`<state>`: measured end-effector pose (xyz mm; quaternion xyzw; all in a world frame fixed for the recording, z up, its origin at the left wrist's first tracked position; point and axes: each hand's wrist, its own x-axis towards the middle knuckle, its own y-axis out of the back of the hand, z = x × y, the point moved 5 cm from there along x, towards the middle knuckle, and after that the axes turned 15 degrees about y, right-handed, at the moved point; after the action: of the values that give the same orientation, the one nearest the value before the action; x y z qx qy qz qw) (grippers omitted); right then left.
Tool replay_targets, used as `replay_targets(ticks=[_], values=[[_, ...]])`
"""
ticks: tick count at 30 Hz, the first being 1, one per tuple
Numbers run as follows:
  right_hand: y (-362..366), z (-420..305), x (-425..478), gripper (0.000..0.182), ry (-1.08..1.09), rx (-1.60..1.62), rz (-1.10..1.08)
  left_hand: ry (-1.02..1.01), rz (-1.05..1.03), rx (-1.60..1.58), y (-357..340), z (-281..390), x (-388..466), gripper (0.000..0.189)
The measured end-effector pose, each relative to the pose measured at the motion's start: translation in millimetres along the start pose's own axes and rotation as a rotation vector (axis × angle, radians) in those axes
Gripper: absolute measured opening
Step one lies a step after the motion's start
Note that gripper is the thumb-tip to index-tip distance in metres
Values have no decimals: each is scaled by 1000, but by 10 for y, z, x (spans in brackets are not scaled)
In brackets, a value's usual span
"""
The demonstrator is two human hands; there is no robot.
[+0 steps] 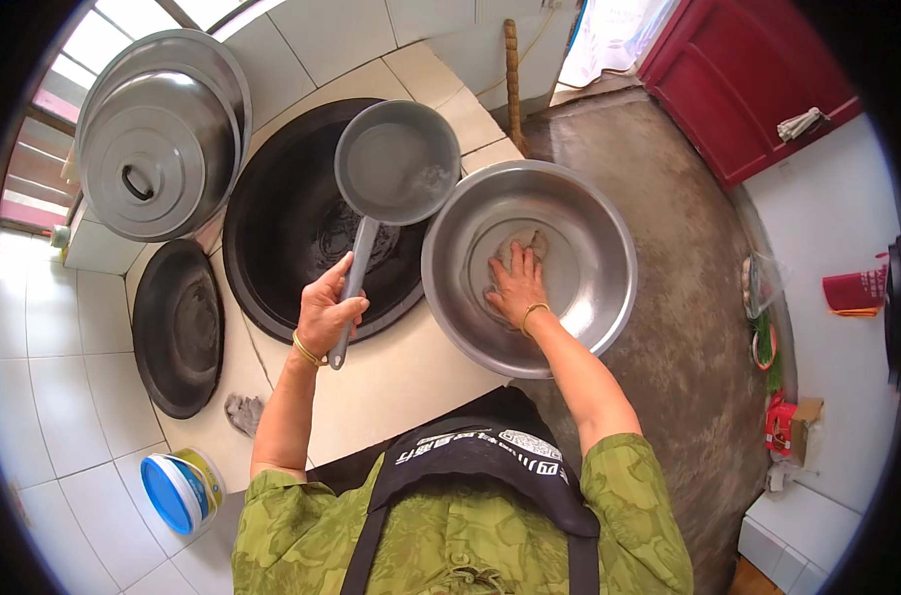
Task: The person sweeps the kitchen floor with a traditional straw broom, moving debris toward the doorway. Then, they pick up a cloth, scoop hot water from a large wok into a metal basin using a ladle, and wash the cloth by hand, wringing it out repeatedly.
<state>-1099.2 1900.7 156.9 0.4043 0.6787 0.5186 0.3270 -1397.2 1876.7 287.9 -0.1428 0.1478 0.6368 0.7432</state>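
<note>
My left hand [328,309] grips the long handle of a grey water ladle [398,163]. The ladle's bowl, with what looks like a little water in it, is over the large black wok [272,223] set into the tiled stove top. A small wet patch shines in the wok's bottom. My right hand [520,286] reaches into a wide stainless steel basin [606,245], fingers spread. It lies flat on a crumpled pale lump [534,242], probably a wet rag, against the basin's bottom. The palm hides part of the lump.
A steel pot lid [160,160] leans against a larger round steel piece at the left. Near it are a dark oval lid [179,327], a grey rag [244,413] and a blue-lidded bucket [169,491]. A red door [748,82] stands beyond the concrete floor [681,297].
</note>
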Motion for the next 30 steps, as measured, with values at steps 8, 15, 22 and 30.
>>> replay_targets(ticks=[8,15,22,30], values=[[72,-13,-4,67,-13,-43,-41,-500,164,790,-416,-183,-228,66],[48,-36,-5,70,-38,-43,-53,-742,389,889,-189,-148,-187,63],[44,-67,39,70,-64,-11,-114,-283,541,919,809,-813,654,64],[66,-78,65,69,-73,8,-130,296,621,1116,1788,-1606,1245,50]])
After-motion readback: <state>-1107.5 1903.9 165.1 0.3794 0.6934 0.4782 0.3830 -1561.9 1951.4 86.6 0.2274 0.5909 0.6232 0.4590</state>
